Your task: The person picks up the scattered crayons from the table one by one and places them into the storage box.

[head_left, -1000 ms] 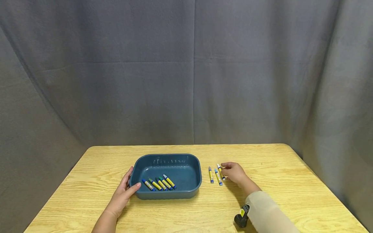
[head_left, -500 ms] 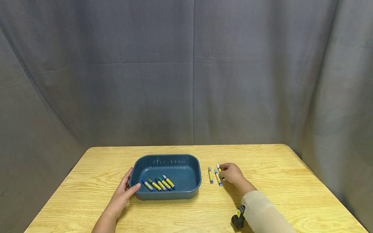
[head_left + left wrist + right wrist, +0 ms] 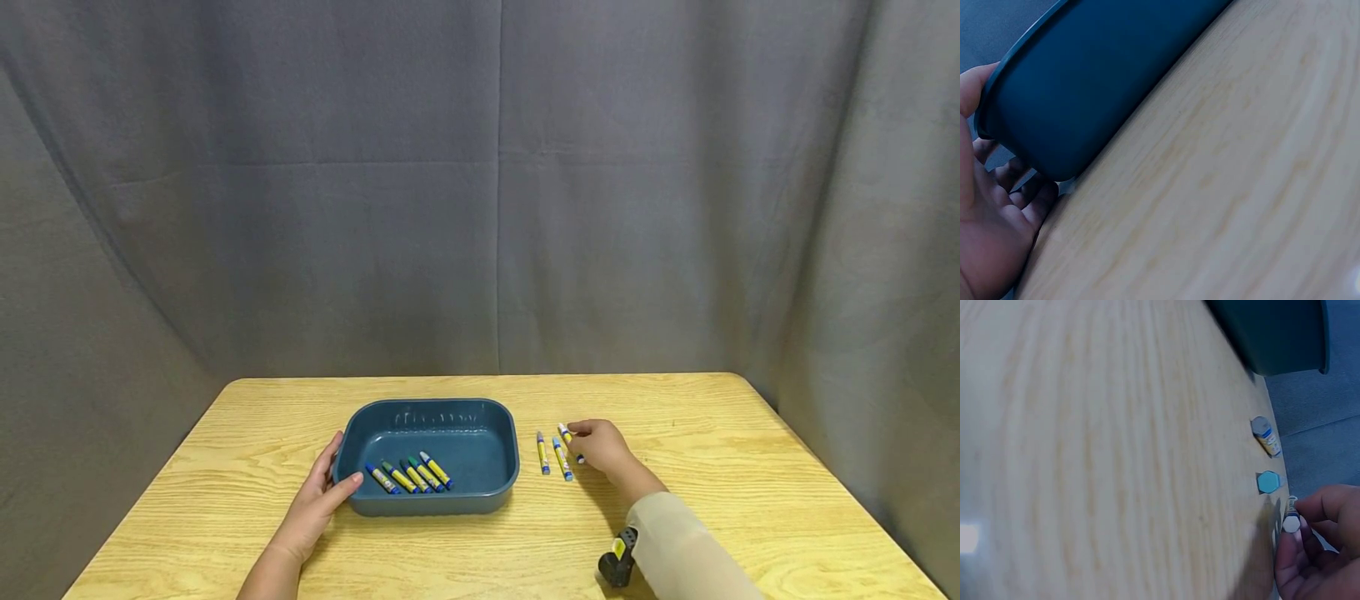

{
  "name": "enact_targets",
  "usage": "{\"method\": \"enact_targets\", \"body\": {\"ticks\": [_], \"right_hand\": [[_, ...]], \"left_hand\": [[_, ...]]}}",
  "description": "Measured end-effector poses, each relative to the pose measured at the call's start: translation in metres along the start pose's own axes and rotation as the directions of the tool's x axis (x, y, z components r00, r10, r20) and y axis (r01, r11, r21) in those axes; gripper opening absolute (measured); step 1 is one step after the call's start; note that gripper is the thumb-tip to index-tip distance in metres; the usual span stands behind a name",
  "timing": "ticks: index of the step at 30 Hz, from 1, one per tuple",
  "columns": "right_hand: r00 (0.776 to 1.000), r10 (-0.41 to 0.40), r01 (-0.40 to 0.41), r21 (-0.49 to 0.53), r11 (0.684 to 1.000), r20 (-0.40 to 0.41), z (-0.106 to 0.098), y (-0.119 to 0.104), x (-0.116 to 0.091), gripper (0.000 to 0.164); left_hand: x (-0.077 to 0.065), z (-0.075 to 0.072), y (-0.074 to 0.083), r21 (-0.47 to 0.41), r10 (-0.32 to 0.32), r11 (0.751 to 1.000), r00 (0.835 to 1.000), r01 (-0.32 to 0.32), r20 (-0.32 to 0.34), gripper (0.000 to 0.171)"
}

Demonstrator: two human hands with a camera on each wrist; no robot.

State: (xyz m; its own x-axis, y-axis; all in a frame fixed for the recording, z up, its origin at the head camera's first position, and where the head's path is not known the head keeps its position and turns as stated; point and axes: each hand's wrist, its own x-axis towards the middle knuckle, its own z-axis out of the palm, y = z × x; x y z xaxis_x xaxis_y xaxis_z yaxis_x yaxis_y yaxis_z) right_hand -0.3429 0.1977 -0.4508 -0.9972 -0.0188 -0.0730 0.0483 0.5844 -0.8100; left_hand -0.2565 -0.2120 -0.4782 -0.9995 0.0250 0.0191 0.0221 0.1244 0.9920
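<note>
Left hand (image 3: 311,497) grips the left end of the blue tray (image 3: 431,505), its thumb over the rim and its fingers against the outer wall. Right hand (image 3: 602,444), to the right of the tray, pinches a white crayon (image 3: 1291,523) between thumb and fingers; whether the crayon touches the table cannot be told. Between this crayon and the tray lie two others: a light-blue crayon (image 3: 562,459), just beside the pinched one, and a grey-tipped crayon (image 3: 543,453), nearest the tray. Within the tray, five crayons (image 3: 426,474) lie slanted in a row along its near side, mostly left of its middle. Nearer the viewer than the tray, at its right, are a beige sleeve (image 3: 686,542) and a black wrist device (image 3: 617,568). A wood-grained table (image 3: 247,467) supports the tray; a grey curtain (image 3: 375,250) hangs beyond it.
</note>
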Motion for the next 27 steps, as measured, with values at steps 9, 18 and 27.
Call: {"method": "enact_targets", "body": {"ticks": [9,18,27], "right_hand": [[1.000,-0.015,0.012,0.132,0.991,0.021,-0.004,-0.013,0.003,0.040],[0.996,-0.078,0.070,0.193,0.979,0.036,-0.003,-0.041,0.004,0.042],[0.990,-0.124,0.106,0.226,0.968,0.065,0.009,-0.073,0.005,0.042]], "left_hand": [[0.000,0.000,0.000,0.005,0.005,1.000,1.000,-0.005,-0.001,0.078],[0.000,0.000,0.000,0.004,0.003,1.000,1.000,-0.002,-0.002,0.078],[0.001,0.000,-0.001,-0.006,0.010,1.000,1.000,-0.010,-0.010,0.078]]}}
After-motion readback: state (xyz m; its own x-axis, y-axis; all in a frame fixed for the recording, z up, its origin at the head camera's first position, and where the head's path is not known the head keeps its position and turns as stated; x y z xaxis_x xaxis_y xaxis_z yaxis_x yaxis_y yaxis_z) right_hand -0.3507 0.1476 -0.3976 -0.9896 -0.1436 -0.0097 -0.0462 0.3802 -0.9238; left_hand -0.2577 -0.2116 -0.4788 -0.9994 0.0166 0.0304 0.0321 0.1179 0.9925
